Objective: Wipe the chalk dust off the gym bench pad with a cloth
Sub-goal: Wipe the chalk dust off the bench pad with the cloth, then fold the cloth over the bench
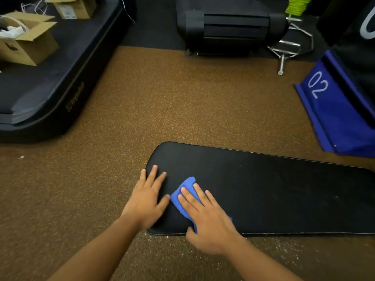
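A long black bench pad [274, 189] lies flat across the brown speckled floor, its rounded end toward the left. A blue cloth [185, 189] lies on the pad near that end. My right hand [207, 218] presses flat on the cloth with straight, spread fingers and covers most of it. My left hand [147, 196] rests flat on the pad's rounded left end, fingers spread, just left of the cloth. Faint pale specks show on the pad toward the right. White dust lies on the floor along the pad's near edge.
A black padded platform [46, 94] with open cardboard boxes [26, 43] stands at the back left. A black machine [229, 27] and a chrome handle bar [288, 49] stand at the back. A blue box marked 02 [332, 110] is at the right.
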A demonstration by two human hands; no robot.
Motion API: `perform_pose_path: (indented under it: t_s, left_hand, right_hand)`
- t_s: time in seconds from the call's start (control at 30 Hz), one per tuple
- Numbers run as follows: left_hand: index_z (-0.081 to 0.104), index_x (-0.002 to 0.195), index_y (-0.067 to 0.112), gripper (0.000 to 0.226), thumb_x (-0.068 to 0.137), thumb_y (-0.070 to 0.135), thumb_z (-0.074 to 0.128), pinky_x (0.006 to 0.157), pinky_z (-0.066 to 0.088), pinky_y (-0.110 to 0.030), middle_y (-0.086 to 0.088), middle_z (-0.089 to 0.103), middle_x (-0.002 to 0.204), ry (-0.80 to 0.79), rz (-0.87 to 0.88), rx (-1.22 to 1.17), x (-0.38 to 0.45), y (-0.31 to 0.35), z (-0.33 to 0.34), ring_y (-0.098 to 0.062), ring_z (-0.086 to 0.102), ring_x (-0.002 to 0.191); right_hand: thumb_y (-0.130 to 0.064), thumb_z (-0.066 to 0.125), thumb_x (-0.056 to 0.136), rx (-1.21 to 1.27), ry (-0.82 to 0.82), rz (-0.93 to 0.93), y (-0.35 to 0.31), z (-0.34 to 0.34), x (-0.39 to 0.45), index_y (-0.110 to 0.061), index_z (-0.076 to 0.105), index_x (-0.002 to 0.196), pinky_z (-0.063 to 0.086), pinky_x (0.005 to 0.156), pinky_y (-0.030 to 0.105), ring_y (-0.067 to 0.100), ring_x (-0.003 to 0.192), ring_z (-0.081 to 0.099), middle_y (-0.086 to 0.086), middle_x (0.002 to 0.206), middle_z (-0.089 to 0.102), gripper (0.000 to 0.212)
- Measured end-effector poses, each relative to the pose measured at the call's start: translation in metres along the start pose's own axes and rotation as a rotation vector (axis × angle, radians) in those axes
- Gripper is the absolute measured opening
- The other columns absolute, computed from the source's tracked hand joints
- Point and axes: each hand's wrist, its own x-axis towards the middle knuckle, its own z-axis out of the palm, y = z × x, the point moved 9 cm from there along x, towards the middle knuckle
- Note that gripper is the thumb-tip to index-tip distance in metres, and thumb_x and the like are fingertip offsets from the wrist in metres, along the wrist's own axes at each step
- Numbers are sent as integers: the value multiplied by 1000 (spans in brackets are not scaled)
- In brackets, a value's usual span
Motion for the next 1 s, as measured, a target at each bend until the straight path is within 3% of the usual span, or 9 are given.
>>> perform_pose_path:
  t_s: [0.13, 0.3, 0.4, 0.47, 0.57, 0.67, 0.77, 0.9, 1.0]
  left_hand:
    - [26, 147, 29, 70, 80, 41, 39, 117, 4, -39, 8, 8, 158, -49, 345, 124, -7, 54, 12, -12, -3, 145]
    - [15, 150, 30, 72, 79, 37, 31, 116, 16, -38, 7, 10, 159, -150, 377, 231, -10, 71, 22, -13, 10, 145]
    - [46, 138, 25, 62, 79, 37, 36, 94, 47, -36, -1, 48, 143, -130, 369, 372, -11, 76, 19, -17, 50, 126]
    - [64, 119, 23, 49, 79, 35, 38, 75, 55, -32, -1, 66, 122, -71, 377, 411, -11, 83, 15, -17, 65, 103]
    - [64, 106, 25, 35, 88, 31, 34, 75, 53, -32, 3, 68, 110, 26, 369, 414, -10, 101, -3, -16, 64, 95]
    - [52, 114, 22, 28, 97, 31, 31, 85, 44, -32, 3, 58, 112, 31, 343, 329, -6, 119, -24, -16, 55, 101]
    - [49, 109, 21, 40, 93, 38, 17, 81, 45, -34, 0, 58, 106, 56, 362, 300, -5, 140, -49, -19, 56, 96]
    - [48, 114, 23, 22, 99, 31, 35, 81, 45, -33, 3, 61, 108, 126, 382, 66, -8, 161, -95, -17, 58, 96]
    - [48, 108, 27, 21, 95, 39, 36, 78, 43, -30, 8, 61, 99, 176, 368, -90, -14, 187, -137, -12, 58, 87]
  right_hand:
    - [-47, 52, 75, -61, -127, -102, 1, -3, -4, -21, -9, 150, -14, 112, 41, 21, 139, -30, -3, 157, -20, 100]
    - [-30, 59, 79, 6, -144, -63, 12, -12, -20, -26, 6, 151, -6, 114, 44, 20, 143, -18, -4, 160, -7, 89]
    - [-20, 57, 80, 90, -12, 2, 20, -28, -33, -22, 39, 137, 13, 116, 41, 23, 145, 10, -1, 153, 25, 60]
    - [-19, 55, 79, 109, 150, 74, 30, -45, -41, -19, 55, 117, 36, 101, 30, 23, 126, 43, -1, 127, 49, 38]
    - [-22, 50, 85, 156, 292, 226, 50, -71, -51, -22, 59, 109, 46, 74, 26, 14, 95, 54, -6, 104, 55, 26]
    - [-19, 49, 90, 249, 324, 298, 68, -97, -57, -25, 58, 110, 46, 74, 28, 11, 86, 55, -8, 101, 56, 22]
    - [-18, 51, 90, 403, 342, 311, 81, -128, -65, -26, 60, 106, 47, 78, 27, 8, 88, 55, -9, 100, 57, 20]
    - [-13, 59, 88, 565, 400, 286, 92, -184, -82, -23, 64, 99, 45, 75, 15, 3, 88, 56, -11, 95, 61, 16]
    - [-10, 65, 85, 673, 502, 287, 95, -236, -102, -21, 66, 90, 45, 69, 14, 4, 82, 58, -10, 86, 64, 12]
